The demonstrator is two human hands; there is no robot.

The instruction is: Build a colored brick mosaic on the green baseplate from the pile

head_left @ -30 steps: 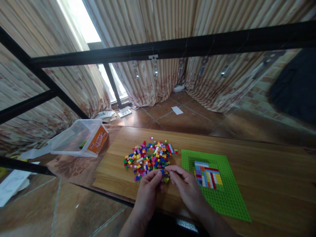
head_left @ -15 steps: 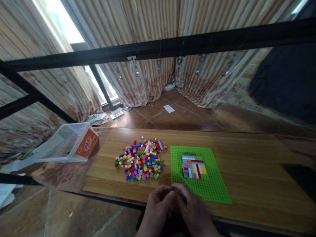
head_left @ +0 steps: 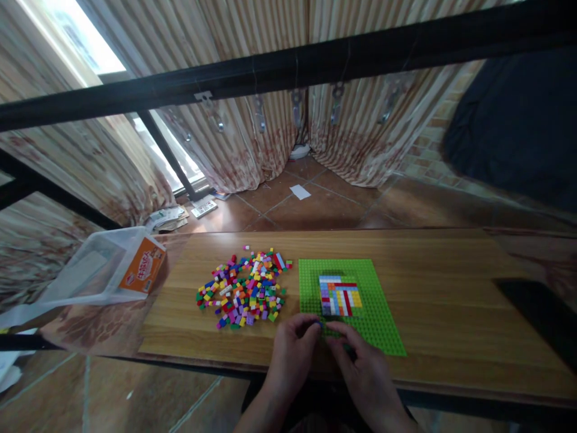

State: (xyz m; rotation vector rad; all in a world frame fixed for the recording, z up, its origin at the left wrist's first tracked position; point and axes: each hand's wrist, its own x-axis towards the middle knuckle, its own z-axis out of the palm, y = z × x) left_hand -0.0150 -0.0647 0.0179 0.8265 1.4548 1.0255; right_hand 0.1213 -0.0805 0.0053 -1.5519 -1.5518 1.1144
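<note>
Left hand (head_left: 293,350) pinches small blue brick (head_left: 318,325) at near-left corner of green studded baseplate (head_left: 375,310), light grip likely for control. Right hand (head_left: 367,370) curled at baseplate's near edge; from here, can't tell whether holding anything. Brick patchwork (head_left: 341,299) on baseplate; loose bricks (head_left: 255,293) left of it, seemingly for reach.

Your L hand (head_left: 293,349) & R hand (head_left: 367,370) block the near-L part of the green baseplate (head_left: 381,328); studs R of the brick patch (head_left: 340,296) are open to you. Loose brick pile (head_left: 255,294) bars your way fwd-L, w/ just a narrow gap betw. it & the plate. You've bare tabletop (head_left: 444,300) R of the plate, up to the black slab (head_left: 538,316). Plastic bin (head_left: 143,264) blocks far L.
</note>
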